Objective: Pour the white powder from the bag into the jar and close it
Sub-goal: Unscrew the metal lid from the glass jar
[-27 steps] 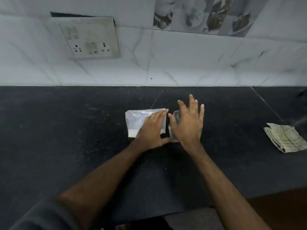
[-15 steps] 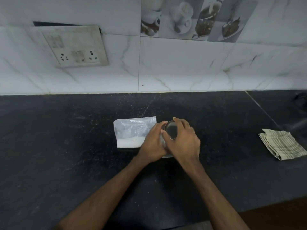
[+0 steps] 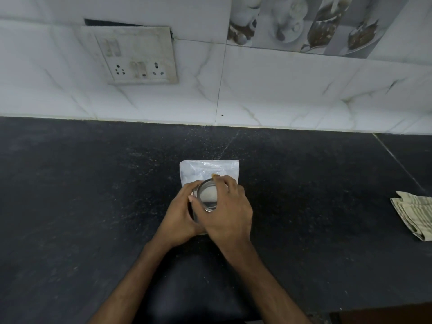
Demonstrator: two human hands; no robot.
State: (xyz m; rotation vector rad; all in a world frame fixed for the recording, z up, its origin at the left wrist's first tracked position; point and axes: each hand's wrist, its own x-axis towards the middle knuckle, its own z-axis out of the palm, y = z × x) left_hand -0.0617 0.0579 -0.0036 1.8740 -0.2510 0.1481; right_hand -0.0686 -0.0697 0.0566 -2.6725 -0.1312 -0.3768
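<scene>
The glass jar stood on the black countertop, touching the near edge of the plastic bag. The left hand and right hand wrapped curled fingers around it.

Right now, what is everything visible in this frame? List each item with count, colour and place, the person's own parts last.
jar: 1, clear glass with a shiny top, mid-counter, held between both hands; whether its top is a lid or an open mouth is unclear.
bag: 1, translucent white plastic, flat on the counter just behind the jar.
folded cloth: 1, pale with stripes, right edge of the counter.
counter: 1, black speckled stone.
socket panel: 1, grimy white, on the wall, upper left.
wall tiles: white marble pattern; one picture tile of crockery, top right.
left hand: 1, gripping the jar's side.
right hand: 1, wrapped over the jar's top.
</scene>
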